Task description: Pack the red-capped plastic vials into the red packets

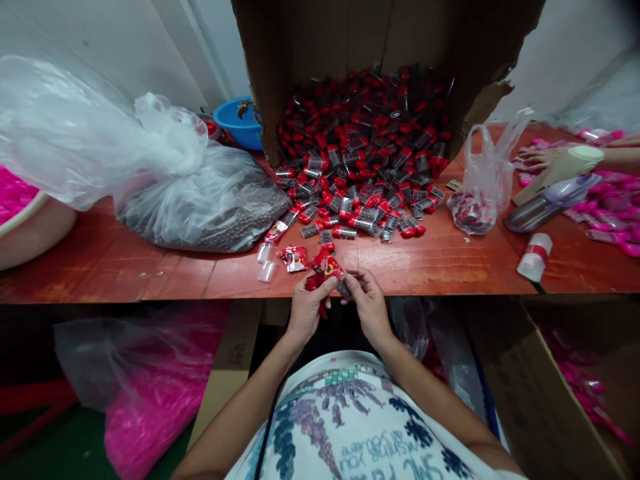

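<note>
My left hand [306, 308] and my right hand [367, 301] meet at the front edge of the red-brown table [150, 267]. Both pinch a small red printed label [326, 265] wrapped on a little tube whose body is mostly hidden by my fingers. Another red label [294, 257] and two clear caps [265, 261] lie just left of my hands. A big heap of red-capped dark tubes [365, 160] spills from a torn cardboard box [300, 40] straight ahead.
A large clear plastic bag of dark pellets [200, 207] lies left, with a bowl of pink items [20, 213] and a blue basin [240, 120]. Right: a small bag [480, 193], heat tool [550, 203], tape roll [534, 257], another person's hand [543, 157]. Pink bags sit below.
</note>
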Available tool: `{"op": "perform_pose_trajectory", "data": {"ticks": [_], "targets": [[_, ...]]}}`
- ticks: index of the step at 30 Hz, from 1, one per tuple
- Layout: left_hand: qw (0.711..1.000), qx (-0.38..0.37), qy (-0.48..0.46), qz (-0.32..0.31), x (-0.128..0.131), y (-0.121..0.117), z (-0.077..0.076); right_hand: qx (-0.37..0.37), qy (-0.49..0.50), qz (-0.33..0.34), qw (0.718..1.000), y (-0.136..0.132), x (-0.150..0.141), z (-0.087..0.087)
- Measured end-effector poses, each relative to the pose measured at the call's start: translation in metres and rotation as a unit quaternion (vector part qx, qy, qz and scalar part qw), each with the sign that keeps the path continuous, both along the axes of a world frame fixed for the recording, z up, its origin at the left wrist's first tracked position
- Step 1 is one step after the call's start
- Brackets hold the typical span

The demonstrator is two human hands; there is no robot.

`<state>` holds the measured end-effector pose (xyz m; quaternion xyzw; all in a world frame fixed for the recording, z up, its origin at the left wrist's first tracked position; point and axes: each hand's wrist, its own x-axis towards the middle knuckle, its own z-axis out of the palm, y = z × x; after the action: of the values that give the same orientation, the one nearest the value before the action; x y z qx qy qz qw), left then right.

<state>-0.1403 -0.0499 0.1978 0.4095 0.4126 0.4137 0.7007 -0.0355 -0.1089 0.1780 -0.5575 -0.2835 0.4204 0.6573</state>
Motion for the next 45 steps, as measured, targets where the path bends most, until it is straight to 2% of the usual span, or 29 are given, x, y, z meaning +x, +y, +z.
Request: {"op": "perform_pose_trajectory", "data": {"ticks": [2,4,7,10,14,18,23,29,36,41,45], "targets": [[0.999,-0.002,0.000,0.036,0.002,0.000,0.000,0.028,-0.089,0.025,0.995,-0.001,0.001,-0.001],[0.998,-0.010,-0.004,0.058,0.005,-0.001,-0.001,0.054,-0.200,0.045,0.977,-0.001,0.003,-0.004],[0.999,-0.017,0.000,0.050,0.007,-0.006,-0.003,0.064,-0.278,0.034,0.958,-0.001,0.006,-0.009],[1.000,-0.013,0.005,0.027,0.006,-0.008,-0.003,0.049,-0.233,0.013,0.971,0.000,0.010,-0.010],[0.999,-0.031,-0.036,-0.009,-0.002,0.000,-0.003,0.003,-0.063,0.035,0.997,-0.001,0.012,-0.003],[0.996,-0.049,-0.073,-0.034,-0.007,0.012,-0.002,0.013,0.045,0.091,0.995,-0.005,0.009,0.004],[0.994,-0.062,-0.074,-0.054,-0.008,0.015,0.002,0.024,0.097,0.145,0.984,-0.007,0.003,0.005],[0.997,-0.045,-0.054,-0.017,-0.007,0.012,0.006,0.025,0.088,0.153,0.984,-0.007,0.002,0.006],[0.998,0.001,-0.053,0.041,-0.003,0.008,0.010,0.023,-0.025,0.162,0.986,-0.008,0.004,0.003],[0.999,0.018,-0.037,0.020,-0.005,0.007,0.010,0.028,-0.117,0.150,0.981,-0.009,0.008,0.002],[0.999,0.028,-0.033,0.002,-0.007,0.007,0.011,0.033,-0.141,0.157,0.977,-0.009,0.009,0.003]]}}
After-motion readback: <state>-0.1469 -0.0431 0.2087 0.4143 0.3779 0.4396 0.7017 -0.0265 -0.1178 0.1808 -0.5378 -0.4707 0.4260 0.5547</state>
